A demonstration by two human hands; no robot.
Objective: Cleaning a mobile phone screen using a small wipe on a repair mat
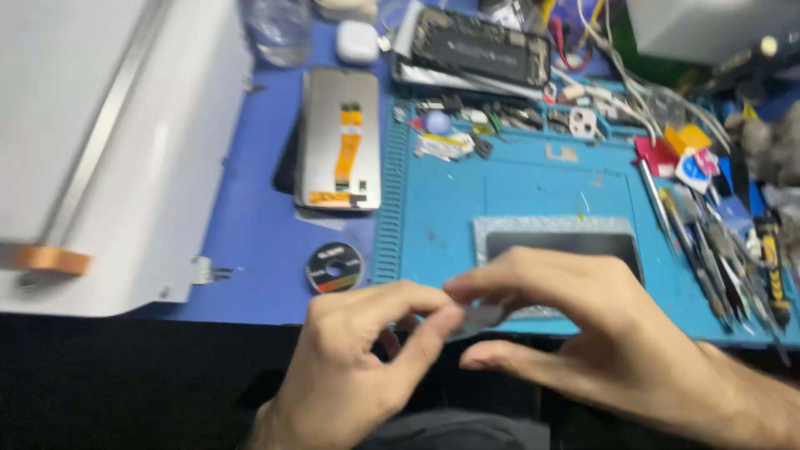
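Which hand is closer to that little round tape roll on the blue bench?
Left. The left hand sits just below and right of the tape roll; the right hand is farther right, over the mat.

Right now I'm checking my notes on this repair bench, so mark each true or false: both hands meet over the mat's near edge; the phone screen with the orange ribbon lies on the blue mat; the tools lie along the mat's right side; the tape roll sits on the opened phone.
1. True: left hand and right hand pinch a small grey piece over the blue mat.
2. False: the phone screen lies left of the mat.
3. True: tools.
4. False: the tape roll lies on the table; the opened phone is farther back.
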